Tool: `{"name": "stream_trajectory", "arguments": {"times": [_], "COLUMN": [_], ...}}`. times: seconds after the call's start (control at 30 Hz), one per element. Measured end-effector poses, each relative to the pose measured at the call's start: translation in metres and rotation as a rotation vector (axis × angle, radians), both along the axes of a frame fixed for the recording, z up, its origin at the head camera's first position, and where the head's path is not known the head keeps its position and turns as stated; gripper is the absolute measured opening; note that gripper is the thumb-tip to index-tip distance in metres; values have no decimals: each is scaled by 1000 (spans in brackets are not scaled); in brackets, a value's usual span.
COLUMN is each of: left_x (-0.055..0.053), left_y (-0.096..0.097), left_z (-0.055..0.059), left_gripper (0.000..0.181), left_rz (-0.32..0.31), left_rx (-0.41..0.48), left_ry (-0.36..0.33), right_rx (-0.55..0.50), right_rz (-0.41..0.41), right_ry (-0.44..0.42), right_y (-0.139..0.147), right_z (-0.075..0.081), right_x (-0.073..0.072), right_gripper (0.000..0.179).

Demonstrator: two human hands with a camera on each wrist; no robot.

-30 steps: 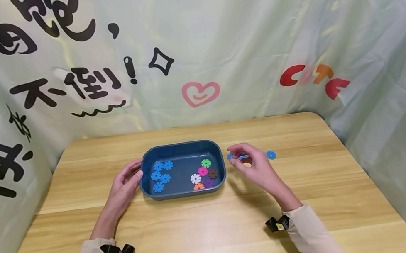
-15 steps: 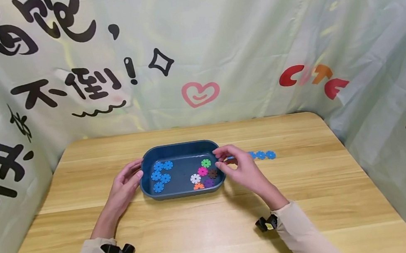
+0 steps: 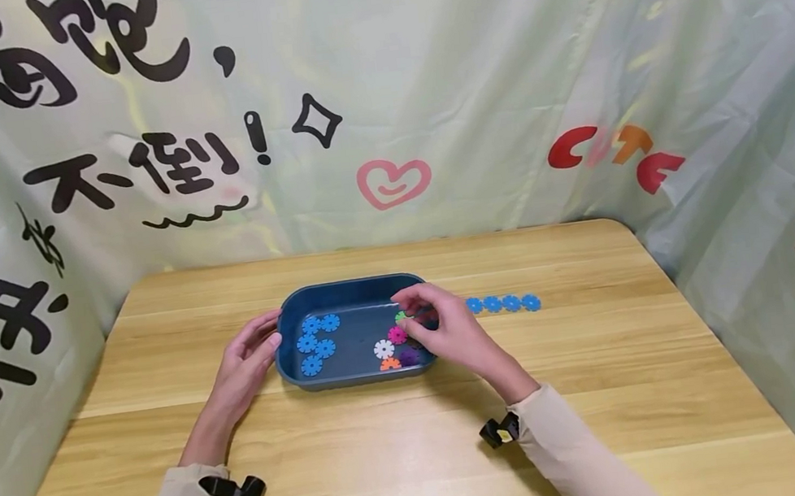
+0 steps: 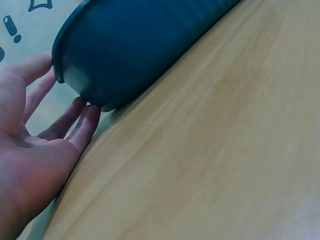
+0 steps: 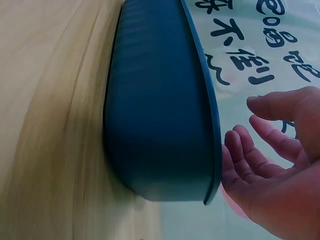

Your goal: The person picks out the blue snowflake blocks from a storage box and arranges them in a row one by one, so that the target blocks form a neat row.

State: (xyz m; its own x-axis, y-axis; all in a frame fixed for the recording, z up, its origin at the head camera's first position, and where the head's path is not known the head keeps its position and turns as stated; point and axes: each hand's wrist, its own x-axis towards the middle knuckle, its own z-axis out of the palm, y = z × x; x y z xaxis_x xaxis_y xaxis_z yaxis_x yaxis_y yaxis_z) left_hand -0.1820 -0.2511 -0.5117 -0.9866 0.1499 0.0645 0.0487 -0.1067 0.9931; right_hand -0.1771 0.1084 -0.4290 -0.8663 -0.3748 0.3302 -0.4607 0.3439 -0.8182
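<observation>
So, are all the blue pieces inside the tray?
No, a row of blue pieces lies on the table, to the right of the tray.

Lettered curtain (image 3: pixel 465 68) behind wooden table (image 3: pixel 363 465)

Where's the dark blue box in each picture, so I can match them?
Head: the box is just left of center, lower half.
Left wrist: the box is top, up-right of the left hand.
Right wrist: the box is left of the right hand.
Shared landmark: the wooden table.
</observation>
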Motion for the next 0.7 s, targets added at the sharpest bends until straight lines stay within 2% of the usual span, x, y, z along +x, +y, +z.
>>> {"name": "stream_trajectory", "arguments": {"times": [0.3, 0.7], "left_x": [-1, 0], "left_y": [1, 1], "left_z": [0, 1], "left_gripper": [50, 49], "left_rz": [2, 1], "left_rx": [0, -2], "left_ry": [3, -1], "right_rx": [-4, 60], "right_rz": [30, 64], "right_ry": [-30, 0], "right_y": [-17, -44], "right_z": [-2, -3], "right_x": [-8, -17], "right_gripper": [31, 28]}}
